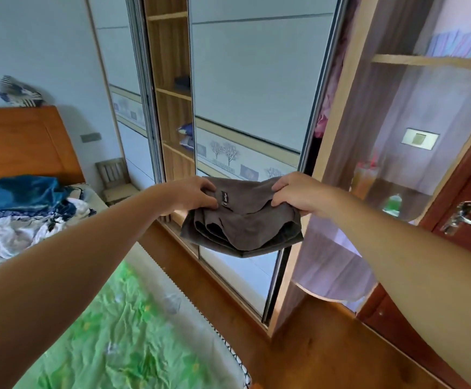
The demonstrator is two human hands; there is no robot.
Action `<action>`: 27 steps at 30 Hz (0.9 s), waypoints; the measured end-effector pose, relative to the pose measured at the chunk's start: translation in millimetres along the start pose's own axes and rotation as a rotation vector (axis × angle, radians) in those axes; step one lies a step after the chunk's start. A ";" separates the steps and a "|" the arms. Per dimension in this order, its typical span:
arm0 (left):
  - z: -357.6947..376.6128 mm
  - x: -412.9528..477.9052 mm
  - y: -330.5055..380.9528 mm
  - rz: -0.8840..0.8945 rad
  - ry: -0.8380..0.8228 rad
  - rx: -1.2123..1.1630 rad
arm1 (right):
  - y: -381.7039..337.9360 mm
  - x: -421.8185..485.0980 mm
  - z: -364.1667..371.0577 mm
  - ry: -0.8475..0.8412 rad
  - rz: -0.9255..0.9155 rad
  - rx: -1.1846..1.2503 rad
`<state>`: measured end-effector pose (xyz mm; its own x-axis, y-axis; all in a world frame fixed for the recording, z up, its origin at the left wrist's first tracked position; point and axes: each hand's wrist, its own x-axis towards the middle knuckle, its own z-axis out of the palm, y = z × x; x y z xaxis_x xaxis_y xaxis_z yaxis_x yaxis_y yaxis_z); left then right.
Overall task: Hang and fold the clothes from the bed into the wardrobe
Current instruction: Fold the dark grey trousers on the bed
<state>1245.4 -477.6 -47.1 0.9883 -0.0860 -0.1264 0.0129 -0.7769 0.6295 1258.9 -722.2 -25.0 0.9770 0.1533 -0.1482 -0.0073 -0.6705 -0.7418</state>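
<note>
A folded grey-brown garment (242,220) with a small black label hangs in the air in front of the wardrobe (172,80). My left hand (192,193) grips its left top edge and my right hand (299,193) grips its right top edge. The wardrobe's sliding door (256,94) stands straight ahead, with an open strip of wooden shelves to its left. The bed (122,332) with a green sheet lies at lower left. More clothes (23,214), blue and white, are piled near the headboard.
A purple folded item (186,136) and a dark item (182,81) lie on the wardrobe shelves. A small wooden chair (115,178) stands beside the bed. At right are a sheer purple curtain (341,248) and a brown door with a metal handle (463,217). Wooden floor runs between bed and wardrobe.
</note>
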 end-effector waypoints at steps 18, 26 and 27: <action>-33.1 170.8 -58.1 -0.445 0.402 -0.130 | -39.9 313.9 25.2 -0.443 -0.409 -0.098; -92.8 242.5 -106.2 -0.476 0.441 -0.122 | -100.4 417.0 61.2 -0.491 -0.472 -0.141; -106.3 255.6 -116.1 -0.477 0.444 -0.116 | -112.2 434.3 68.5 -0.486 -0.470 -0.139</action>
<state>1512.7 -343.1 -71.1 0.8389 0.5351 -0.0996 0.4563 -0.5916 0.6647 1669.5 -530.7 -50.9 0.6627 0.7372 -0.1319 0.4531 -0.5349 -0.7131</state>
